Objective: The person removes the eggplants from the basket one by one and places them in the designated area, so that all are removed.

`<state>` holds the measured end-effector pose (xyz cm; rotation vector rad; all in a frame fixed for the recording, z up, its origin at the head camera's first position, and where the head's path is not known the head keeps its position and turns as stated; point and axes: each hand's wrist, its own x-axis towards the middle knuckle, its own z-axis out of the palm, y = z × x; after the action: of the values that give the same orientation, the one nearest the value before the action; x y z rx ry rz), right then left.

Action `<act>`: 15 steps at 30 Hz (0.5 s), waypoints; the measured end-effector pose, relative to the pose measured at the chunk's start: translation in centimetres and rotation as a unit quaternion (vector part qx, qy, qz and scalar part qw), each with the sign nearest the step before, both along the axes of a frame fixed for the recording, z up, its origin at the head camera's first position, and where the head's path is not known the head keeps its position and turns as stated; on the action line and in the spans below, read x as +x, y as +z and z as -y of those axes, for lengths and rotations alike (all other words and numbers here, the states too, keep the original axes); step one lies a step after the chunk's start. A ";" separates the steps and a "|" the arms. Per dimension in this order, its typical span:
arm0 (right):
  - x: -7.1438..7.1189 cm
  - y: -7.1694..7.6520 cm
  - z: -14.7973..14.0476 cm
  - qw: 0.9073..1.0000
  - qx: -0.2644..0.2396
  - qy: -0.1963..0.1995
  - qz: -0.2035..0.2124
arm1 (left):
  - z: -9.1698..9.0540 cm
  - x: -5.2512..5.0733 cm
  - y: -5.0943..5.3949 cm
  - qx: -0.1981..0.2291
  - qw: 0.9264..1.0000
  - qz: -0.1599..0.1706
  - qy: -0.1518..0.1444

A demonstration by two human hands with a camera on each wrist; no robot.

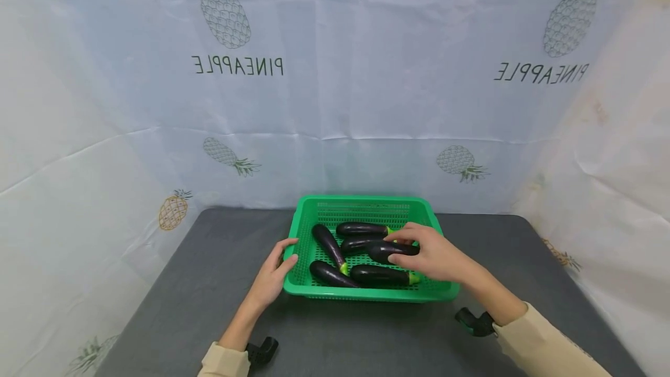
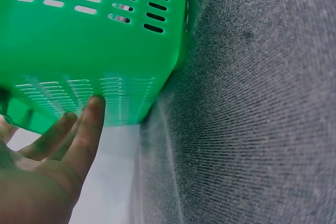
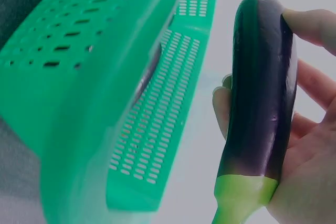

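Over the right part of a green basket [image 1: 319, 292], my right hand [image 1: 437, 255] holds a dark purple eggplant [image 1: 384, 251] between thumb and fingers. In the right wrist view the hand [image 3: 310, 174] grips this eggplant [image 3: 260, 93] from its side, green stem end down in the picture. Several other eggplants lie in the basket, such as one [image 1: 327, 244] at the left and one [image 1: 379, 275] near the front. My left hand [image 1: 269, 278] touches the basket's left side; the left wrist view shows its extended fingers [image 2: 86, 135] against the outer wall [image 2: 89, 51].
The basket stands on a dark grey table [image 1: 230, 260], near its back edge. A whitish sheet [image 1: 366, 103] with pineapple prints hangs behind and at both sides. Black devices are strapped at the left wrist [image 1: 262, 351] and right wrist [image 1: 475, 323].
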<state>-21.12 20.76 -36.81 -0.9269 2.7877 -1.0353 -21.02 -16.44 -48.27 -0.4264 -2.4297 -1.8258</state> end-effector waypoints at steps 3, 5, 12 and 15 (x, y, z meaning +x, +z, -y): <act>0.2 0.3 -0.9 1.000 -0.002 -0.011 -0.011 | -0.1 0.0 -0.1 0.001 1.000 0.004 0.000; 0.3 0.4 -1.5 1.000 -0.003 -0.018 -0.017 | -0.1 0.0 0.0 0.002 1.000 0.007 0.001; 0.3 0.9 -3.7 0.998 0.007 -0.052 -0.026 | -0.3 0.0 0.2 -0.003 1.000 0.007 0.009; 0.3 0.9 -4.3 0.998 0.012 -0.055 -0.029 | -0.3 0.1 0.3 -0.004 1.000 0.008 0.011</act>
<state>-20.81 25.04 -35.95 -0.8228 2.9224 -0.9997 -20.94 -16.17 -48.00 -0.3866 -2.4417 -1.8195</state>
